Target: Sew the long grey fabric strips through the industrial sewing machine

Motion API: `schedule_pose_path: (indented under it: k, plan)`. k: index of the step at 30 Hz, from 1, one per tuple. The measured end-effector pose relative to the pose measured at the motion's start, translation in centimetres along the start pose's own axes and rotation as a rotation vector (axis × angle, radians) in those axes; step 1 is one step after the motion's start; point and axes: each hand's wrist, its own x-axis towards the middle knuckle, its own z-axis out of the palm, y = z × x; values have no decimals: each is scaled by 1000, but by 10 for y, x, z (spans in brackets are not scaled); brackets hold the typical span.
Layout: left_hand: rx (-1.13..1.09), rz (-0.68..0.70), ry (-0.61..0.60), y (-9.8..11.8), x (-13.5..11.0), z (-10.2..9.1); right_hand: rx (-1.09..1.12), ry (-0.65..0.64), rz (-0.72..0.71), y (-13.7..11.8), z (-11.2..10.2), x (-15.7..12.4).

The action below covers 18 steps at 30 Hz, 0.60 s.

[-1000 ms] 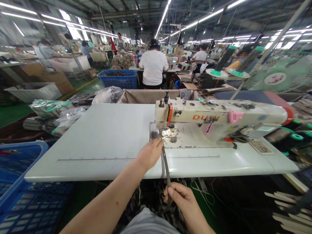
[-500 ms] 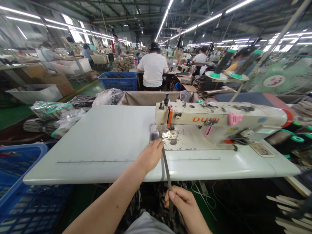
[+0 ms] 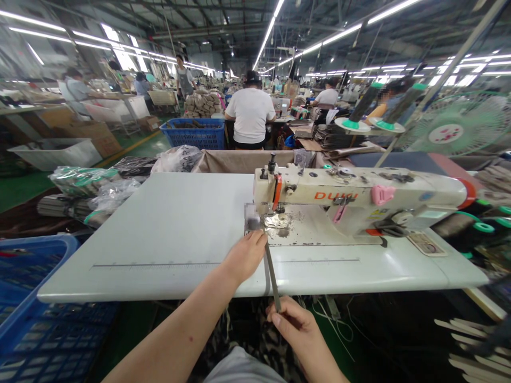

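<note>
1. At the front edge of a pale counter (image 3: 159, 223), a person's right hand (image 3: 294, 323) pinches a narrow gray-brown strip (image 3: 272, 271) between thumb and fingers, just off the counter's rim.

2. Farther up the strip, the left hand (image 3: 248, 254) rests palm down, fingertips touching the material; whether they grip or merely press, the view cannot tell. The hands are apart — the strip runs nearly straight between them, crossing the rim.

3. Beyond the fingertips stands a cream sewing machine (image 3: 359, 186) with orange lettering, a pink clip (image 3: 382, 194) on its body. The strip's far end, near the needle, is hard to make out.

4. Across the counter's near side runs a printed ruler scale (image 3: 159, 265); to the left sit a blue basket (image 3: 35, 276) and plastic-wrapped bundles (image 3: 82, 178).

5. Behind the machine, dark thread cones (image 3: 361, 106) stand beside a green fan (image 3: 447, 133). Farther back, a co-worker in a white shirt (image 3: 250, 114) sits facing away — a second blue basket (image 3: 194, 135) alongside.
</note>
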Motion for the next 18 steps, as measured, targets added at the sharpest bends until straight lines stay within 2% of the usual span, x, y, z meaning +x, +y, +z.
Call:
schedule_pose_path:
  k: [3, 6, 11, 18]
  plan:
    - [-7, 13, 2, -2, 0, 4, 118, 57, 104, 3, 3, 1]
    - [-43, -19, 14, -3, -1, 5, 217, 51, 196, 4, 6, 0]
    - [-106, -73, 36, -2, -1, 2, 152, 5, 169, 1, 7, -4]
    - [-111, -48, 51, -2, -1, 2, 82, -34, 128, -1, 2, -8]
